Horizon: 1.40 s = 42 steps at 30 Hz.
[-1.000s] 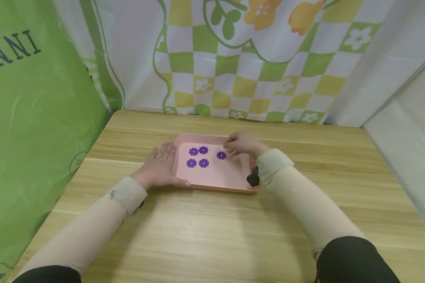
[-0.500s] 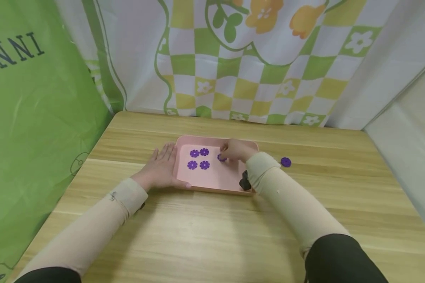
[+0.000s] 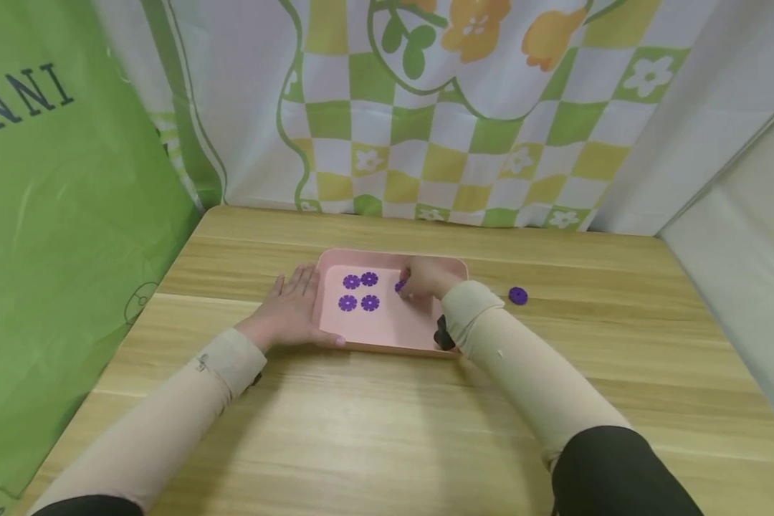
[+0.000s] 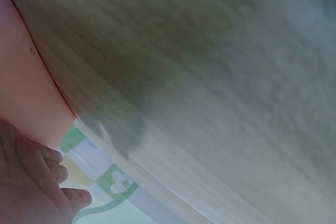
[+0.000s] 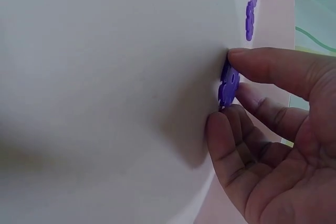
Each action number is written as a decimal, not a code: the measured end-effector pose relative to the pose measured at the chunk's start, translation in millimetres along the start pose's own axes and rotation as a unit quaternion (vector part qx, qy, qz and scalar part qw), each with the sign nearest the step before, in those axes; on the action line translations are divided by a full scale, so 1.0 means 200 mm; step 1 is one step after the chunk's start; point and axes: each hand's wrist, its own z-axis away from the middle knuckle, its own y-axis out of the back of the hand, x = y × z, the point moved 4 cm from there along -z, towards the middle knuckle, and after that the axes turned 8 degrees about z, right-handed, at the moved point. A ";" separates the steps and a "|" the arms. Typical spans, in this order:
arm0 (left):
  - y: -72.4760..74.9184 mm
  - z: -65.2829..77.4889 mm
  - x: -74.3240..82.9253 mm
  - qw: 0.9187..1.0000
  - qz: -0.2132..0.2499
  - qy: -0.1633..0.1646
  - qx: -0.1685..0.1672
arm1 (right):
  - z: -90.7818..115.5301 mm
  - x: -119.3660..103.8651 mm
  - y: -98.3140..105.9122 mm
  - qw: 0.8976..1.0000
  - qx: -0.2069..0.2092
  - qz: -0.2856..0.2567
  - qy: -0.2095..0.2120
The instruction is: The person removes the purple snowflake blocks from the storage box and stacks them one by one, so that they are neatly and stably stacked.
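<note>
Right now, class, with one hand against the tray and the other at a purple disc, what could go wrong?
The thin disc might slip: the right hand has only fingertips on it. Swinging outward, the right sleeve could knock the loose disc on the table. The left hand, against the tray's edge, might nudge it and shift the four other discs inside.

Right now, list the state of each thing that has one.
Pink tray: sitting flat on table
Four purple discs: lying flat in the tray's left half
Fifth disc: in the tray, pinched
Sixth disc: on the table, right of tray
Left grip: fingers extended, touching tray
Right grip: pinching fifth disc
</note>
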 end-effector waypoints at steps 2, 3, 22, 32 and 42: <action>0.00 0.00 0.00 1.000 0.001 -0.001 -0.001 | 0.01 0.00 0.00 1.000 0.002 0.004 0.001; 0.00 0.00 0.01 1.000 0.000 0.000 -0.001 | 0.02 0.00 0.00 1.000 0.003 0.004 0.001; -0.01 0.00 0.01 1.000 0.004 -0.003 0.000 | 0.05 0.01 0.04 0.999 0.025 0.047 0.004; 0.00 0.01 0.02 1.000 0.007 -0.003 0.003 | 0.07 0.06 0.09 0.999 0.037 0.035 0.014; 0.00 0.01 0.01 1.000 0.011 -0.007 0.007 | 0.10 0.15 0.13 0.995 0.056 -0.077 0.008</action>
